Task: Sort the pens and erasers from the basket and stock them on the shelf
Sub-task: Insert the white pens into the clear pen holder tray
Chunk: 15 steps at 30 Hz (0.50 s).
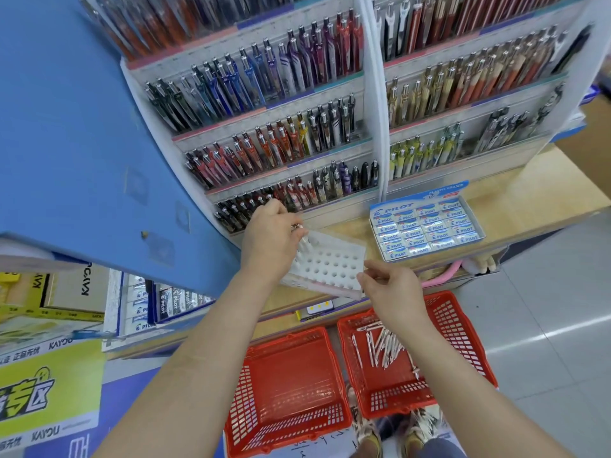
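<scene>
**Seating a pen in the perforated tray**

Left hand [272, 238]: fingers curled, pinching a pen [300, 230] by its metal-trimmed upper end over the far left corner of the white holder tray [334, 267]. A few pale barrels seem to stand in the holes there; most holes are open.

Right hand [395, 294]: fingers curled at the tray's near right corner. Cannot tell whether they pinch the tray edge or a thin pen.

The tray sits tilted on the front of the wooden counter [515, 196], near edge overhanging. The eraser box [391, 207] is just beside it to the right, packed with sleeved erasers [429, 231].

On the floor, the right basket [463, 325] holds the loose pens [385, 350], a scattered heap of slim white ones. The left basket [287, 385] beside it shows nothing inside. The display rack [372, 127] behind is full of upright pens.

Handling, by judgement:
- The pens are light, stiff and smooth, so likely to roll or slip. A fingertip pinch near the clip end suits them, lowering each one straight so it drops into a hole without jamming.
- The tray looks like thin, light plastic that would tip easily at the edge. Steady it by a corner while loading.
- The erasers look soft and grippy, best taken by the sleeve sides.
</scene>
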Available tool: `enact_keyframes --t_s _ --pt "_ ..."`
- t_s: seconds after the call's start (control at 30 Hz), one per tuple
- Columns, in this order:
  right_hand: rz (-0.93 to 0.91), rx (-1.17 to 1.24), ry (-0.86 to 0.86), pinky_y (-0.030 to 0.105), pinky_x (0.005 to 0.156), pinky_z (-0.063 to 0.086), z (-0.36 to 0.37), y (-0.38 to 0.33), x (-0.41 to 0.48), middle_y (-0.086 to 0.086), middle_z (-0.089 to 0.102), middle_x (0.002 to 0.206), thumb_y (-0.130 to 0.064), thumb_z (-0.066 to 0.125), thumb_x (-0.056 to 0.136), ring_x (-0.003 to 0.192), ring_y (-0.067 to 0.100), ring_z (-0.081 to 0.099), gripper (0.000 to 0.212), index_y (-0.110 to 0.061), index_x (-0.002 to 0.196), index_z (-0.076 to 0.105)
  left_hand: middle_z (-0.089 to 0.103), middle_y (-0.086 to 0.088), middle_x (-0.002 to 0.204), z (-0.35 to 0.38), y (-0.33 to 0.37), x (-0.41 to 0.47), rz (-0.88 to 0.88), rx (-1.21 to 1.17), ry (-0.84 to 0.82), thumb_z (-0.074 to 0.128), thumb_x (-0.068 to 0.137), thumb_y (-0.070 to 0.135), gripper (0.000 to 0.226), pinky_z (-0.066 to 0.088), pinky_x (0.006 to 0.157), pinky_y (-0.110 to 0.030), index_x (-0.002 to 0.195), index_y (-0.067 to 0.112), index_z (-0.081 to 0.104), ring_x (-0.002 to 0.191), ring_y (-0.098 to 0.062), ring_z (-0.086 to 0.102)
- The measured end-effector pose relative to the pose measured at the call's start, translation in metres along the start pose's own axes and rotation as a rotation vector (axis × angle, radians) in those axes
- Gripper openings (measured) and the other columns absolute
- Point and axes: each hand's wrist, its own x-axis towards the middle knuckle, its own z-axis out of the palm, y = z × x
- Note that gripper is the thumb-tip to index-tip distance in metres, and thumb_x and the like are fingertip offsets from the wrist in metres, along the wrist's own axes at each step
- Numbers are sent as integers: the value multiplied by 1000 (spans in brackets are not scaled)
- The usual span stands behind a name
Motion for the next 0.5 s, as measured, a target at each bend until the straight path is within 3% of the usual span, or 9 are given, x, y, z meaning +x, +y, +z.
enact_keyframes --t_s 0.23,0.4,0.5 --pt "-16 -9 25 27 85 47 -1 -4 0 -3 66 88 -16 64 89 89 14 62 33 -7 120 65 49 -4 85 5 -1 -12 48 37 83 70 82 20 20 36 71 -30 98 8 73 84 -22 41" --pt "-15 21 12 24 71 43 -9 -2 -3 -6 66 86 -26 61 91 81 12 62 31 -14 119 64 48 0 94 -1 1 -9 7 31 30 68 84 27 28 32 78 -23 111 16 69 95 -19 44" --pt "-33 53 36 30 68 47 -26 8 -7 -3 70 79 -30 60 90 74 14 65 17 -26 104 68 51 1 97 -6 4 -13 24 -7 64 65 86 27 28 36 81 -26 112 16 68 96 -20 49"
